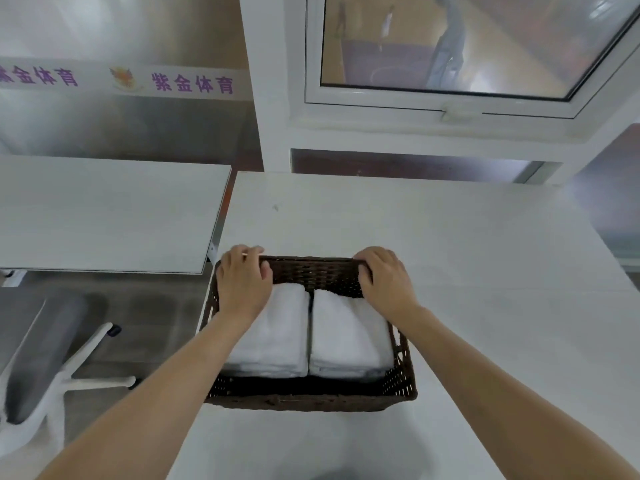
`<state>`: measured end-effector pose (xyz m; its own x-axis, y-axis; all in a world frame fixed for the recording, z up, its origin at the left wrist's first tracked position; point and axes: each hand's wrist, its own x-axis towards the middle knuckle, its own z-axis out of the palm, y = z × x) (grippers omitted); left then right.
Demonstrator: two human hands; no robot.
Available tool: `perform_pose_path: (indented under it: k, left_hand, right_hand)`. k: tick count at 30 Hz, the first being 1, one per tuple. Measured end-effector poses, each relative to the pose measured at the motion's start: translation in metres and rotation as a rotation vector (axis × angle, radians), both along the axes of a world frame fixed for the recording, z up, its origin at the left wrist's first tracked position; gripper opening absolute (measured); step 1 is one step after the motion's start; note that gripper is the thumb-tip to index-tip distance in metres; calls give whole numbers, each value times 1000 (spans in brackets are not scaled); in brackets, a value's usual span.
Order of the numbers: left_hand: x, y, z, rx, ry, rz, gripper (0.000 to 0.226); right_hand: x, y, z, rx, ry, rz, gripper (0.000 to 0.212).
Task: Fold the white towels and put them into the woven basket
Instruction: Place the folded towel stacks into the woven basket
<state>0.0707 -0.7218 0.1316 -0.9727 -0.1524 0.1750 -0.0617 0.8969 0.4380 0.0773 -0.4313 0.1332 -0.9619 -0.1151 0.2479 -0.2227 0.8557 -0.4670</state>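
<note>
A dark brown woven basket (311,398) stands on the white table near its front left edge. Inside it lie two stacks of folded white towels side by side, the left stack (273,341) and the right stack (349,344). My left hand (242,278) grips the basket's far rim at the left corner, fingers curled over the edge. My right hand (384,277) grips the far rim at the right corner in the same way. Both forearms reach over the towels.
The white table (467,271) stretches right and back to a white window frame (450,112). A second white table (104,213) stands at the left, with a gap between. A grey office chair (45,355) with a white base sits at the lower left.
</note>
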Motion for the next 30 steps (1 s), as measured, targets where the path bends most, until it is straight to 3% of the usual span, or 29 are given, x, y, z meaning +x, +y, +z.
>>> perform_pose_path:
  k: [4,6,8,13,15,18,22,24,27,30]
  left_hand:
    - [-33,-21,-9,-12,-203,167,45]
    - [-49,-30,-16,23,-378,206,46]
    - [-62,-37,-19,88,-438,196,46]
    - [-74,-37,-10,218,-530,271,36]
    - [-75,-35,-4,180,-587,281,36]
    - [-73,-35,-3,145,-564,226,39]
    - [-68,-42,-7,277,-488,265,46]
    - [-67,-46,-3,384,-428,245,50]
    - [-63,-43,12,548,-304,232,45]
    - [-57,-46,25,694,-230,239,68]
  right_hand:
    - [-28,18,2,-120,-250,-205,33]
    - [-36,25,-4,-187,-402,-231,33]
    - [-40,28,-10,-275,-497,-270,34]
    - [-40,26,-13,-376,-545,-372,42]
    - [-40,25,-14,-399,-547,-397,42]
    - [-40,26,-19,-502,-547,-424,37]
    - [-36,25,-18,-641,-482,-418,24]
    - [-35,26,-14,-722,-459,-415,35]
    - [-36,26,-4,-782,-438,-432,68]
    - [-41,25,8,-771,-406,-414,86]
